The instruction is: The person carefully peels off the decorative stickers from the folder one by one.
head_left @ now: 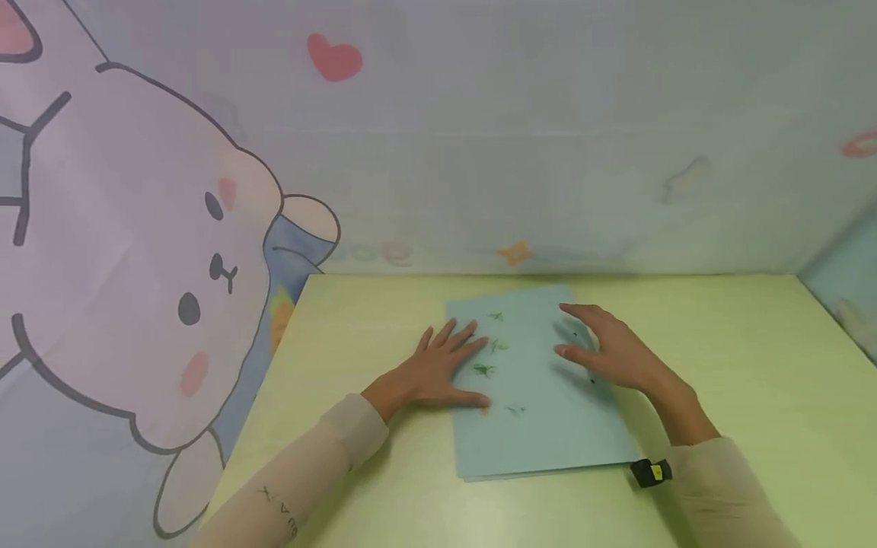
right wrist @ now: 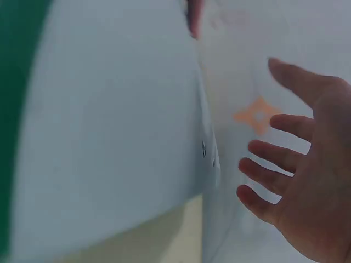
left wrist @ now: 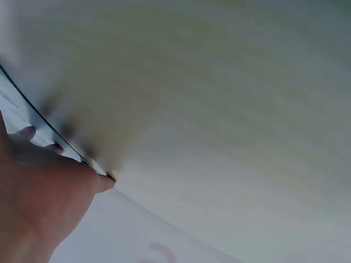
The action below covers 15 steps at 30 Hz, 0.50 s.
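Observation:
A pale blue sheet of paper (head_left: 534, 441) with small green plant-like marks lies on the table, and another layer shows along its bottom edge. My left hand (head_left: 438, 369) rests spread over its left edge, fingers straight and thumb pointing right. In the left wrist view, the left hand (left wrist: 49, 192) lies along the dark sheet edge. Over the sheet's right side hovers my right hand (head_left: 617, 350), its thumb and fingers apart, casting a shadow on the paper. In the right wrist view, the right hand (right wrist: 307, 164) holds nothing, beside the pale sheet (right wrist: 120, 120).
The yellow-green table (head_left: 740, 365) reaches back to a cloth backdrop (head_left: 479, 175) with a printed cartoon animal at left. A small black object with a yellow label (head_left: 651, 473) sits by the right cuff. Dark green (right wrist: 19, 109) fills the right wrist view's left edge.

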{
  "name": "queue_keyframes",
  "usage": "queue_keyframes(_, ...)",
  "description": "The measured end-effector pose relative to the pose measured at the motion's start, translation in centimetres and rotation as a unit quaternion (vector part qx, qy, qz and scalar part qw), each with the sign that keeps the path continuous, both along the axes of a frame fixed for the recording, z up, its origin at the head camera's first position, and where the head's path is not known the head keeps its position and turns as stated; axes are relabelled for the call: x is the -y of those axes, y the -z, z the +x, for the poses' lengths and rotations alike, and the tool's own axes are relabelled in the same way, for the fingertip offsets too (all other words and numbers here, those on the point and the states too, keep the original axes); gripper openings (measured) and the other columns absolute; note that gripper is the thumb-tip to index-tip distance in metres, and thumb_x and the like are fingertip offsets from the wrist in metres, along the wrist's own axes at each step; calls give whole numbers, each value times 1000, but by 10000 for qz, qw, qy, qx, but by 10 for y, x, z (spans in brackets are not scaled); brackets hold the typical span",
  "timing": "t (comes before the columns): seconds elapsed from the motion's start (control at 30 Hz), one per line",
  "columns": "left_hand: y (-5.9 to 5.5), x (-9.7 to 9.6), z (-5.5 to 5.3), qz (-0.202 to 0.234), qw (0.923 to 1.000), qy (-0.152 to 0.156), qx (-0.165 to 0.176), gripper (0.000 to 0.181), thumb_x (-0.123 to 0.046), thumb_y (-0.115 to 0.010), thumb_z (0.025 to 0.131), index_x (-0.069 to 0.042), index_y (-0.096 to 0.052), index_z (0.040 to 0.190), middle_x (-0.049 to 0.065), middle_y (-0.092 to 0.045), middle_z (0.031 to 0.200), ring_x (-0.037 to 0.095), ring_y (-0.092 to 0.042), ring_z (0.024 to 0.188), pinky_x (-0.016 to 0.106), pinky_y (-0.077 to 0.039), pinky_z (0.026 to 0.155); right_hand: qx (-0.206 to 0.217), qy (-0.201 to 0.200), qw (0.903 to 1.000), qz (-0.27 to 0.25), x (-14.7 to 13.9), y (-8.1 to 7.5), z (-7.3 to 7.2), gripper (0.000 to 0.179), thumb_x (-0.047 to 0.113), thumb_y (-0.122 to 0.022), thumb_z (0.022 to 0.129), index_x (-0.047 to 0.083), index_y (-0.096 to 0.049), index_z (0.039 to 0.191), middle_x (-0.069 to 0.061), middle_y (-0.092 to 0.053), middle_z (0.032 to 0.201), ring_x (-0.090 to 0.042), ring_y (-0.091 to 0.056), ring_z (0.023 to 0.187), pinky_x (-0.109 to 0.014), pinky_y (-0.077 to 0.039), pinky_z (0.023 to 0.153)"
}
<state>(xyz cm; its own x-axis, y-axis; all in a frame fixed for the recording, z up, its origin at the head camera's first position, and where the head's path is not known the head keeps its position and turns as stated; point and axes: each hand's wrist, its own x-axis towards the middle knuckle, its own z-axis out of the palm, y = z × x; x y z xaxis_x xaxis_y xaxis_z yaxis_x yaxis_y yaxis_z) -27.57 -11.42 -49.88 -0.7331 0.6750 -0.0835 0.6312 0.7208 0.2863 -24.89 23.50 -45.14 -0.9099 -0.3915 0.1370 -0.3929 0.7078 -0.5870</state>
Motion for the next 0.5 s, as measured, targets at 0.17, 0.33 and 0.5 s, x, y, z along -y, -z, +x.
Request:
queue_keyframes(0.17, -6, -2, -2, -48, 10000, -59, 47, 106, -84, -60, 88, -30, -21, 171, -1, -6, 179, 36, 2, 164, 68, -4, 125, -287, -565, 9953, 739, 31, -2, -7, 89, 57, -68, 100, 15, -32, 168, -18, -28, 172, -44, -25, 157, -71, -26, 118)
queue_keyframes(0.33, -8, -2, -5, 71, 9997, -211, 97, 104, -84, -56, 90, -28, -24, 171, 1, -10, 179, 34, -5, 164, 66, -11, 125, -409, -877, 9896, 1059, 46, -1, -17, 89, 60, -64, 101, 17, -28, 170, -16, -24, 174, -41, -21, 160, -70, -21, 121)
queue_keyframes(0.5, -8, -3, -13, -53, 9988, -489, -16, 104, -86, -53, 90, -29, -24, 171, 2, -11, 179, 33, -7, 164, 66, -14, 124, -227, -977, 9884, 1140, 49, 1, -29, 89, 61, -62, 101, 14, -29, 169, -15, -26, 173, -39, -25, 159, -66, -26, 121)
